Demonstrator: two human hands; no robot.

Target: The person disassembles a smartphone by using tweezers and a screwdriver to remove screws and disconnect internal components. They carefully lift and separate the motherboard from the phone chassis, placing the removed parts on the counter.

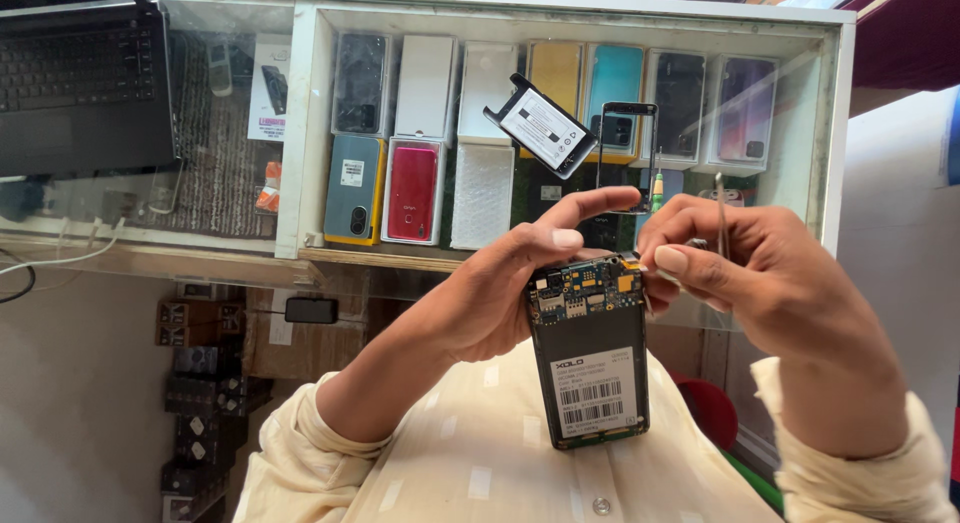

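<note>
- Fingers point(585, 205) of the left hand point(500, 293) curl around the upper left edge of an opened phone point(590, 353), the forefinger stretched out above its top and the thumb lying against the top edge — a firm hold on the body.
- Right hand point(760, 273): fingertips pressed together at the phone's upper right corner, touching the exposed circuit board point(590, 283); thin metal tweezers point(721, 218) stand upright, pinched in this hand.
- Opened phone: held upright in mid-air between both hands, over the person's cream shirt point(480, 463); back cover off, dark battery with a white barcode label point(592, 391) showing below the board.
- Head view, background: a glass display counter point(310, 133) lies just beyond the hands, with boxed and loose phones in rows under the glass — a red one point(413, 191) and a teal one point(354, 188) among them.
- On the counter top: a loose battery point(540, 125) and an empty black phone frame point(628, 143), near the hands but apart from them.
- Far left: a black laptop point(85, 83) rests on the counter.
</note>
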